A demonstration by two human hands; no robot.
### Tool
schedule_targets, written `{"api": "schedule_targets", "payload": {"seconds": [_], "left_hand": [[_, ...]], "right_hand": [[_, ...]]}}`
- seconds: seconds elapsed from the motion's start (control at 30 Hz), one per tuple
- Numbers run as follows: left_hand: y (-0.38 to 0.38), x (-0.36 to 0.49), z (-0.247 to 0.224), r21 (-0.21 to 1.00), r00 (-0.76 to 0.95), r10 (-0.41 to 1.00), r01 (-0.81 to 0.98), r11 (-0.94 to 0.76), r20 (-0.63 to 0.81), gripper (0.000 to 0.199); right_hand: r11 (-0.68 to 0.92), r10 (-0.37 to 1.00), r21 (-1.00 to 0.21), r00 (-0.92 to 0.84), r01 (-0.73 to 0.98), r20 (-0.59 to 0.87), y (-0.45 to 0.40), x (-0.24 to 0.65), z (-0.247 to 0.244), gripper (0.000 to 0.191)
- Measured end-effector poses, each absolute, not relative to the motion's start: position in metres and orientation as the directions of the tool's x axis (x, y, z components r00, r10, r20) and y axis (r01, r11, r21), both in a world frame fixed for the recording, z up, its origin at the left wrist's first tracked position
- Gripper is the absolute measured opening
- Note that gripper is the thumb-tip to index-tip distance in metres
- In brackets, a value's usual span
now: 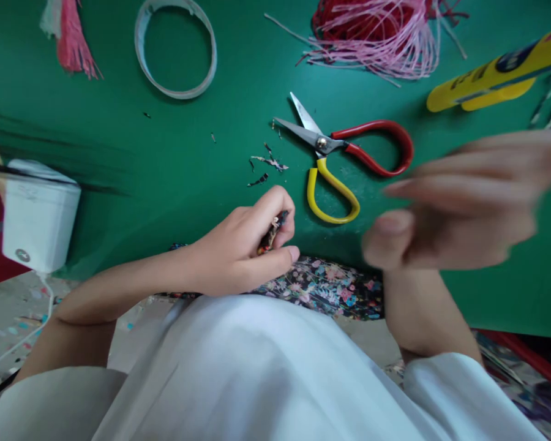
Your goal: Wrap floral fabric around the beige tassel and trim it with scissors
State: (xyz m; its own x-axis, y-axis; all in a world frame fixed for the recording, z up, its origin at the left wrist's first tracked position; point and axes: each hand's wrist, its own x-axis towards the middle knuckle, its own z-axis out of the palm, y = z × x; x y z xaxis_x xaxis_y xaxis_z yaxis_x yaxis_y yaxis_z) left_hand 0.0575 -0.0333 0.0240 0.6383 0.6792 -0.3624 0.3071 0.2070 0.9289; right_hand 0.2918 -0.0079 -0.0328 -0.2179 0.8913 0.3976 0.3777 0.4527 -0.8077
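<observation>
My left hand [252,245] is closed around a small dark, multicoloured bundle [272,233], mostly hidden by the fingers, low over the near edge of the green table [174,153]. To the right, my right hand [463,208] is raised and blurred by motion; its thumb and fingers are apart with a gap between them, and nothing shows in it. Between and beyond the hands lie scissors [321,143], blades parted, with one red and one yellow handle. Small dark scraps [270,162] are scattered left of the scissors.
A tape ring [140,49] lies at the back left beside a pink tassel [73,40]. Pink and red cords [395,43] are bunched at the back. Yellow glue containers [491,73] stand back right; a white box-like device [39,220] with a cable is at left.
</observation>
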Motion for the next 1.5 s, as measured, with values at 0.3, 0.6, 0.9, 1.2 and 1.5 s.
{"api": "schedule_targets", "payload": {"seconds": [0.3, 0.6, 0.9, 1.2, 1.5], "left_hand": [[-0.052, 0.059, 0.022, 0.638, 0.502, 0.82, 0.734, -0.235, -0.276, 0.037], [-0.038, 0.058, 0.026, 0.735, 0.499, 0.828, 0.657, -0.168, -0.257, 0.035], [-0.031, 0.055, 0.031, 0.924, 0.507, 0.814, 0.372, 0.09, -0.283, 0.021], [-0.024, 0.056, 0.027, 0.931, 0.478, 0.835, 0.351, 0.101, -0.271, 0.02], [-0.019, 0.052, 0.025, 0.925, 0.547, 0.805, 0.381, 0.005, -0.23, 0.021]], "right_hand": [[0.5, 0.832, -0.829, -0.403, 0.251, 0.381, -0.05, 0.232, -0.012, 0.023], [0.256, 0.936, -0.951, -0.292, 0.172, 0.199, -0.045, 0.24, -0.009, 0.02], [0.352, 0.907, -0.923, -0.299, 0.153, 0.296, -0.043, 0.244, -0.009, 0.019], [0.304, 0.895, -0.937, -0.388, 0.172, 0.22, -0.039, 0.245, -0.005, 0.028], [0.332, 0.84, -0.921, -0.508, 0.203, 0.191, -0.037, 0.248, -0.003, 0.032]]}}
